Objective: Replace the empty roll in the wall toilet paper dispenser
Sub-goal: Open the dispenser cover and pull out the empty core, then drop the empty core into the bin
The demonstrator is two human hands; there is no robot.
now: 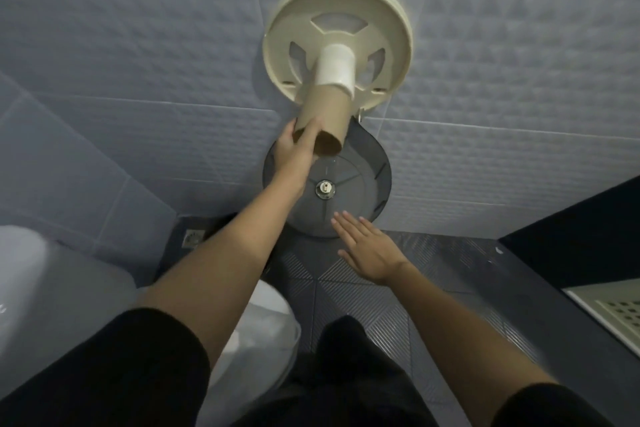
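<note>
Your left hand (294,146) is wrapped round the outer end of the brown cardboard tube (327,121), the empty core, which sits on the spindle of the cream round plastic dispenser backplate (280,45) on the pale blue textured tile wall (138,45). A white band of leftover paper (335,66) wraps the tube's inner end, close to the backplate. How much of the tube is on the spindle you cannot tell from here.

Your right hand (367,246) is flat and open, fingers spread, holding nothing, just in front of the lower edge of the dark grey translucent hinged cover (367,184), which hangs open below the backplate with its metal lock (324,189) facing you. Whether the fingertips touch the cover is unclear.

Risks, as judged from this:
- Pulling the tube at an angle could bind it on the spindle; the tube looks thin and may crush under a tight grip.
- The white paper band may tear off and drop, probably onto the dark ribbed floor tiles (415,281).
- The cover hangs by its hinge only. Lean on it with the right hand and you load the hinge; let it swing and it could knock the left wrist.
- The white toilet (263,329) sits directly below your left arm, so a fumbled tube could land in it.
- No fresh roll is in view, so you will need to find one.
</note>
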